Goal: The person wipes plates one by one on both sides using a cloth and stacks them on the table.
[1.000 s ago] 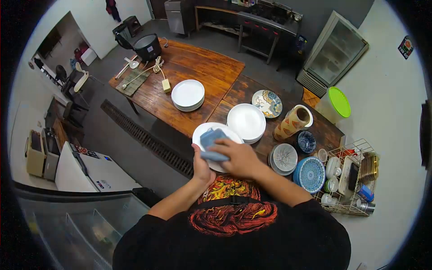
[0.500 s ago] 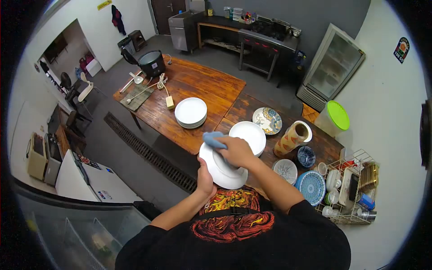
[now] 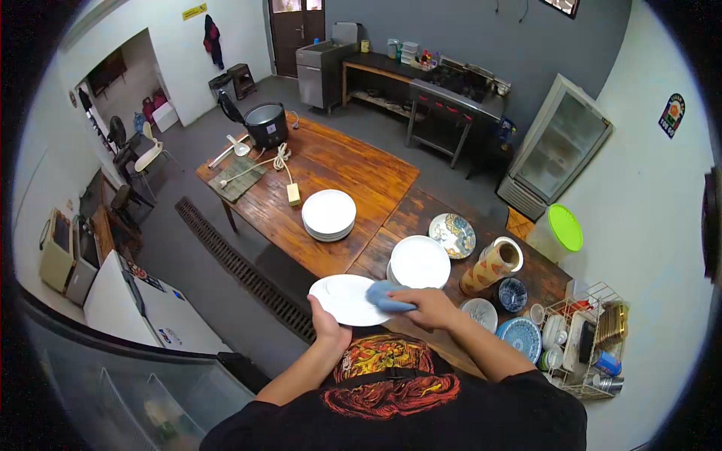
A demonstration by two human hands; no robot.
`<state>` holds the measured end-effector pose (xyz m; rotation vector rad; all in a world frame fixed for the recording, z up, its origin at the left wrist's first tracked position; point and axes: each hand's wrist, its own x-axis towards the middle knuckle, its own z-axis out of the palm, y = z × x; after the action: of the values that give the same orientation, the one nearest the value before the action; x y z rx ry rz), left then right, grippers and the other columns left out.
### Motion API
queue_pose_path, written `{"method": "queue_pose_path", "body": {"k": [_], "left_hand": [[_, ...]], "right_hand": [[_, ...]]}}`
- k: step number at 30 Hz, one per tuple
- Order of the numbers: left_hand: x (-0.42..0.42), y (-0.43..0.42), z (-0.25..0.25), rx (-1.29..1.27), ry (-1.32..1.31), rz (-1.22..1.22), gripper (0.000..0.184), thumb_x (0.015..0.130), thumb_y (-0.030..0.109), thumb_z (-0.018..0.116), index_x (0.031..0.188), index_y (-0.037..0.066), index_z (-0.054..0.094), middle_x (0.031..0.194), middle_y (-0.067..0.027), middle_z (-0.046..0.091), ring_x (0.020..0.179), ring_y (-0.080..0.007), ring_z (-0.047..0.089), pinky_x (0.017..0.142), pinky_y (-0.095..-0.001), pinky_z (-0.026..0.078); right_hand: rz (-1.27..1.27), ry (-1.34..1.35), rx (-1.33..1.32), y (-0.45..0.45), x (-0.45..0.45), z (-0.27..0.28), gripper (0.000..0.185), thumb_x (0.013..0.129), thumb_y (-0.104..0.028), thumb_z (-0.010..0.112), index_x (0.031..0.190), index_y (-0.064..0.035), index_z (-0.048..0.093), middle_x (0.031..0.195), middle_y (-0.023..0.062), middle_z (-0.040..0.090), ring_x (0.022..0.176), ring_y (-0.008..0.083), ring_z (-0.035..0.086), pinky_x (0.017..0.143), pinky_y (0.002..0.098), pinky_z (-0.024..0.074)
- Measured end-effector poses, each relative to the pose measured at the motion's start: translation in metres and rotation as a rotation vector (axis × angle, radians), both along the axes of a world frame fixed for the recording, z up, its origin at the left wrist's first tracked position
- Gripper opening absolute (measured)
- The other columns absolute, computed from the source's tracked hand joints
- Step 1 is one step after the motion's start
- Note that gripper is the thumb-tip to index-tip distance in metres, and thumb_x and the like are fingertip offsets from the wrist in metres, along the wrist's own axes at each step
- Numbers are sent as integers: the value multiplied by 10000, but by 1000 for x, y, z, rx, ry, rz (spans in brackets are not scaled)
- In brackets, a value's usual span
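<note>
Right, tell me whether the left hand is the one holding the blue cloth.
No, the right hand holds the blue cloth, while the left hand grips the edge of a white plate.

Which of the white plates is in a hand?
The white plate held in the left hand, with the blue cloth on it; the others lie in the left stack and right stack.

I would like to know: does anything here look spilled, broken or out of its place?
Nothing looks spilled or broken, the held plate included. Only the pale cord seems slightly untidy: it trails loosely, partly bunched, across the wooden table near the open black cooker.
</note>
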<state>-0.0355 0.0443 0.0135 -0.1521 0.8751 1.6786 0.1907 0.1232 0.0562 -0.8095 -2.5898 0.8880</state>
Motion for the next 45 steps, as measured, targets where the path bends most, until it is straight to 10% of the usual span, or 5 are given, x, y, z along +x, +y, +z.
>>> {"method": "queue_pose_path", "body": {"k": [10, 22, 29, 33, 45], "left_hand": [[0, 5, 21, 135, 68, -303, 756, 992, 642, 254, 1429, 44, 400, 1341, -162, 565, 1144, -278, 607, 955, -376, 502], [-75, 32, -20, 216, 40, -120, 787, 978, 670, 256, 1444, 51, 397, 1380, -150, 542, 1166, -275, 597, 978, -359, 483], [-102, 15, 37, 261, 189, -175, 793, 989, 649, 253, 1478, 29, 324, 1415, -199, 492, 1187, -292, 582, 976, -372, 491], [-106, 11, 24, 262, 323, -410, 803, 984, 660, 223, 1477, 32, 317, 1362, -222, 526, 1164, -304, 593, 958, -379, 512], [-100, 34, 5, 216, 255, -228, 830, 971, 688, 228, 1461, 30, 356, 1352, -191, 544, 1135, -271, 607, 918, -358, 513]], "right_hand": [[-261, -244, -53, 66, -75, -2, 355, 871, -325, 604, 1185, -175, 674, 1061, 76, 718, 881, 332, 651, 756, 393, 483], [27, -60, 9, -14, -98, 51, 544, 730, -42, 593, 1237, -229, 656, 1260, -101, 656, 940, 224, 674, 779, 318, 509], [-500, -249, -104, 21, -67, -37, 425, 842, -240, 571, 1258, -269, 654, 1124, 54, 711, 928, 291, 663, 780, 376, 514], [-578, -122, -195, 45, -103, 13, 333, 870, -303, 599, 1178, -214, 689, 1043, 57, 727, 880, 307, 656, 733, 386, 481], [-7, -35, 227, -3, -158, 54, 512, 706, -102, 606, 1193, -250, 663, 1241, -133, 661, 777, 224, 641, 664, 316, 481]]}}
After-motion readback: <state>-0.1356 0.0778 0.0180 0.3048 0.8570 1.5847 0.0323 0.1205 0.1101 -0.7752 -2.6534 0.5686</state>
